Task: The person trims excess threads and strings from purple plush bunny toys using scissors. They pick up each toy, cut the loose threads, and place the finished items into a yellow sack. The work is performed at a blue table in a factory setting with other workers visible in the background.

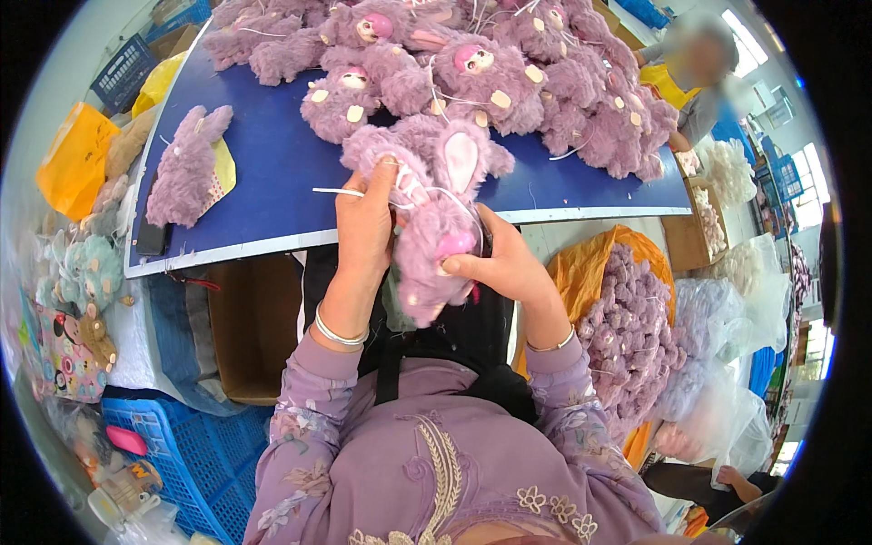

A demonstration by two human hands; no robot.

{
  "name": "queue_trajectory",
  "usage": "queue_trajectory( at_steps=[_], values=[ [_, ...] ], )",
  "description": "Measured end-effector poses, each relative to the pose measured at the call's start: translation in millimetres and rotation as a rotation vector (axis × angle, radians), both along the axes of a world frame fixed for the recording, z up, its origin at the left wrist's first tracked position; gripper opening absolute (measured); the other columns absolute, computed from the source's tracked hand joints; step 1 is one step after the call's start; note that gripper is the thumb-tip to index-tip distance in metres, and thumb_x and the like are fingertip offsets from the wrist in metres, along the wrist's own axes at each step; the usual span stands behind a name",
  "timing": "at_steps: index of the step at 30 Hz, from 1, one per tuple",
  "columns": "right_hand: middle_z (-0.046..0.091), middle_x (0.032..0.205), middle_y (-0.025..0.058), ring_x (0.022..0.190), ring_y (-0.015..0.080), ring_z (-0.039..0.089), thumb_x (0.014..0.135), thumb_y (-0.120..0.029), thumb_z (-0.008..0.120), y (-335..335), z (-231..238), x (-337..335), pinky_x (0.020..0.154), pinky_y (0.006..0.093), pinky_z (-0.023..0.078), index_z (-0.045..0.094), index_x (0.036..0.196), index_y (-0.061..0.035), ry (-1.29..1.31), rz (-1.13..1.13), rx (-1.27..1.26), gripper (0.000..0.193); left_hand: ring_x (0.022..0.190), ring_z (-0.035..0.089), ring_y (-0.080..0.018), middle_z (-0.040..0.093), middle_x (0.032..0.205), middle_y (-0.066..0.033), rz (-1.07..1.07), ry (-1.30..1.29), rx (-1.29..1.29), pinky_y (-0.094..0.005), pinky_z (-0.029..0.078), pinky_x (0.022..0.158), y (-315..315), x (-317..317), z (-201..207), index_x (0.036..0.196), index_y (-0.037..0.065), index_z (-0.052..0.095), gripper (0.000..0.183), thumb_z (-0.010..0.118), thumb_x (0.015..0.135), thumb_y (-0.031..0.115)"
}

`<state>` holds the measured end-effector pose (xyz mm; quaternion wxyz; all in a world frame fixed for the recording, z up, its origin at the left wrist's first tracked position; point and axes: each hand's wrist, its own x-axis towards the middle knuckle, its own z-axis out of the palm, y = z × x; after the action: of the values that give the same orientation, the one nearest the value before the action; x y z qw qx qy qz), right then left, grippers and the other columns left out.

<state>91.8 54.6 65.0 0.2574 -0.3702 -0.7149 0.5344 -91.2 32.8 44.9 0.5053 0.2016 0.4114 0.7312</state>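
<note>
Both hands hold one purple plush doll with long ears, head end down, just off the table's front edge. My left hand pinches it at the upper left, its thumb on the fur. A thin white tie sticks out beside that hand. On the doll's other side, my right hand grips the head, thumb near a shiny pink patch. One ear with a pale pink lining points up. Behind it, a heap of similar purple plush dolls covers the far part of the blue table.
One more purple plush lies on the table's left beside a yellow patch. An orange sack of purple plush pieces stands at the right. A blue crate and a cardboard box sit at lower left. Another person is at the far right.
</note>
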Motion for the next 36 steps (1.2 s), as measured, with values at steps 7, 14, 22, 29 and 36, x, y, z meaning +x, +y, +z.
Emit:
queue_trajectory(
  at_steps=[7,14,22,29,36],
  values=[
    [0.061,0.11,0.0177,0.101,0.0181,0.058,0.073,-0.04,0.077,15,-8,0,0.089,0.0317,0.046,0.049,0.12,0.0122,0.107,-0.174,-0.044,0.076,0.093,0.056,-0.0125,0.061,0.107,-0.0074,-0.337,0.15,0.082,-0.026,0.045,0.083,-16,11,-10,0.12,-0.003,0.055,0.043,0.056,0.094,0.031],
    [0.055,0.127,0.0102,0.115,0.0161,0.049,0.101,-0.039,0.039,22,-17,7,0.1,0.0288,0.036,0.048,0.13,0.0056,0.475,-0.217,-0.419,0.054,0.098,0.056,-0.0133,0.059,0.112,-0.0106,-0.445,0.24,0.006,-0.0283,0.046,0.086,-20,14,-7,0.123,-0.008,0.05,0.057,0.071,0.084,0.027],
    [0.047,0.066,-0.0071,0.05,0.0014,0.035,0.096,-0.035,0.054,2,-4,26,0.042,0.0197,0.023,0.058,0.1,-0.0043,0.272,-0.275,-0.333,0.032,0.104,0.055,-0.015,0.057,0.118,-0.0116,-0.363,0.164,0.082,-0.0288,0.044,0.09,-15,28,-5,0.127,-0.005,0.048,0.054,0.07,0.086,0.023],
    [0.053,0.071,-0.0022,0.057,0.0025,0.044,0.093,-0.022,0.058,-16,1,46,0.05,0.0193,0.034,0.059,0.093,-0.0008,0.407,-0.416,-0.013,0.021,0.106,0.057,-0.0173,0.055,0.12,-0.0121,-0.328,0.014,0.093,-0.0305,0.046,0.09,-11,33,-6,0.13,-0.006,0.043,0.057,0.068,0.087,0.022],
    [0.058,0.073,-0.0023,0.063,0.0029,0.047,0.092,-0.015,0.06,-28,7,52,0.055,0.0191,0.037,0.06,0.088,-0.0006,0.369,-0.32,0.027,0.015,0.106,0.058,-0.0194,0.055,0.121,-0.0129,-0.369,-0.084,0.048,-0.0332,0.047,0.092,-11,39,-6,0.131,-0.006,0.04,0.061,0.071,0.083,0.015]
  ],
)
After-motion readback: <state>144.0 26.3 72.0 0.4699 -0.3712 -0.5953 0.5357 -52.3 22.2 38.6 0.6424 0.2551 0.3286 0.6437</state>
